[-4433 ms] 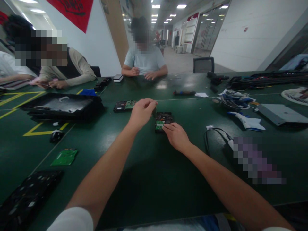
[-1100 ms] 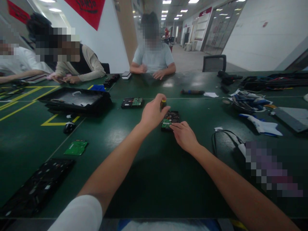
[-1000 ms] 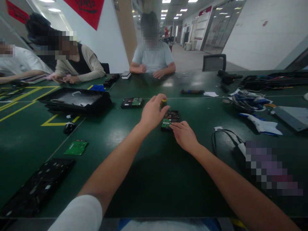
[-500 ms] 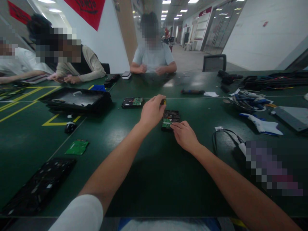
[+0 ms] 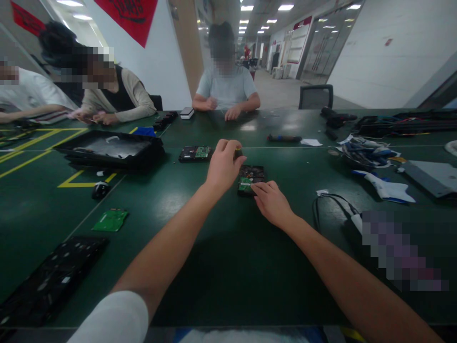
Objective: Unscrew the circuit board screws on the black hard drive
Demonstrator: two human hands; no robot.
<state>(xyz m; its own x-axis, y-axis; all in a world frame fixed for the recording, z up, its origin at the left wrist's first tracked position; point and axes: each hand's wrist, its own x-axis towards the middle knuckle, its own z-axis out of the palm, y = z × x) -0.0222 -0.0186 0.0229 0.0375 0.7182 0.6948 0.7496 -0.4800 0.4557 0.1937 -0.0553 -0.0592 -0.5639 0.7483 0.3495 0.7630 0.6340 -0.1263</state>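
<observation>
A hard drive lies on the dark green table in front of me, its green circuit board uppermost at the near left. My right hand is closed, thumb and fingertips gripping the drive's near right corner. Just beyond its far left edge, my left hand curls around a small black-and-yellow tool. Most of that tool is hidden by the fingers, so its kind cannot be made out. To the left of my left hand rests a second hard drive, also with a green board showing.
On the left are a loose green circuit board, a black panel, a mouse and black trays. To the right lie a pen-like screwdriver, a glove, a cable bundle and a cord. Other people sit opposite.
My left hand has turned slightly, tilting the black-and-yellow tool. My right hand stays at the hard drive's corner. The view has shifted a little; the person opposite has lowered one hand to the table.
</observation>
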